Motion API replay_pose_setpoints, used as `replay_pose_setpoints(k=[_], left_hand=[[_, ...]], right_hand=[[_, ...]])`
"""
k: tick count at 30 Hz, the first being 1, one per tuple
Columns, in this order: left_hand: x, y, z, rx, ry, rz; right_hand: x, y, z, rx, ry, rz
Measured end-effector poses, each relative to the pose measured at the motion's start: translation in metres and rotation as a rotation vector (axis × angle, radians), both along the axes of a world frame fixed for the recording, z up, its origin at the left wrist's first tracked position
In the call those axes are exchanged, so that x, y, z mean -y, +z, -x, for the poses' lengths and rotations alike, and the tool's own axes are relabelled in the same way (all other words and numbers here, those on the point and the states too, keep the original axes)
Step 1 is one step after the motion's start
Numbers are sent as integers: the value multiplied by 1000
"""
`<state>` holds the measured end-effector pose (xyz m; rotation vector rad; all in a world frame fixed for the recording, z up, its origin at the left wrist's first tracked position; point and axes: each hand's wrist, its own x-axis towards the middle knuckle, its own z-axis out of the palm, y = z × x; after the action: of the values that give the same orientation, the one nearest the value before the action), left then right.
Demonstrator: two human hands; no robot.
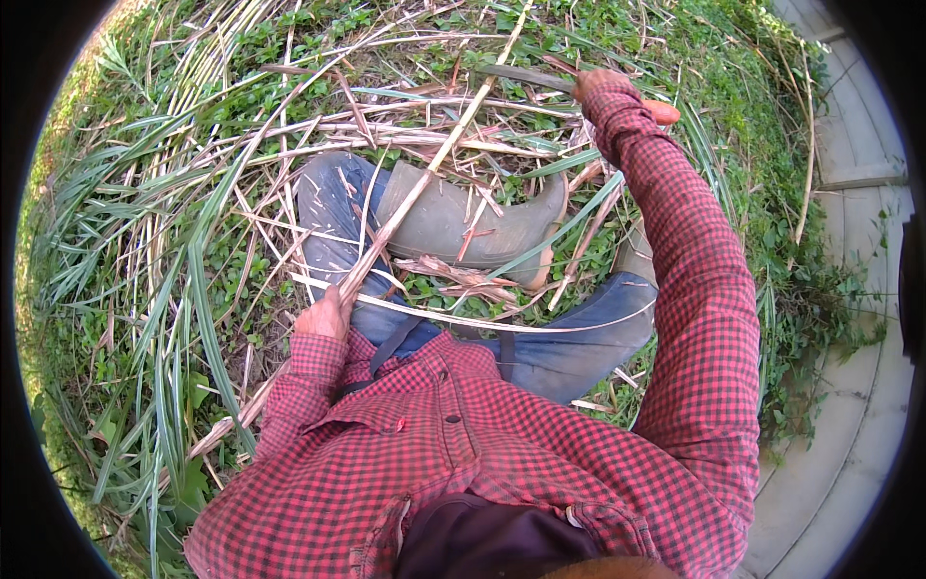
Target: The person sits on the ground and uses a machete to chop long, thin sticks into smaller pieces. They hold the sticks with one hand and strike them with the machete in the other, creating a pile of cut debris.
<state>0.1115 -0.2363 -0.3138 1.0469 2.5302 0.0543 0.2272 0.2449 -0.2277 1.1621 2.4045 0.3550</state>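
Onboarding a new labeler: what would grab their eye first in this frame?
The red checked shirt fills the lower middle. The left hand grips a long dry cane stalk running up across an olive rubber boot at centre. The right hand, raised at the top, holds a dark blade over cut stalks and grass.

Left hand [325, 317] clenched near the knee; right hand [600, 85] clenched, arm outstretched.

right hand [600, 85]: mostly hidden by sleeve | blade [526, 77]: tip lost among stalks
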Motion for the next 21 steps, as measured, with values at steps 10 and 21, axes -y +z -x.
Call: replay_pose_setpoints(k=[10,21], left_hand=[[-3,33,-3,-160,-158,-639],[85,-16,-7,1573,1161,-509]], right_hand=[[29,-67,-20,-341,-497,183],[128,-139,-77,-855,-406,444]])
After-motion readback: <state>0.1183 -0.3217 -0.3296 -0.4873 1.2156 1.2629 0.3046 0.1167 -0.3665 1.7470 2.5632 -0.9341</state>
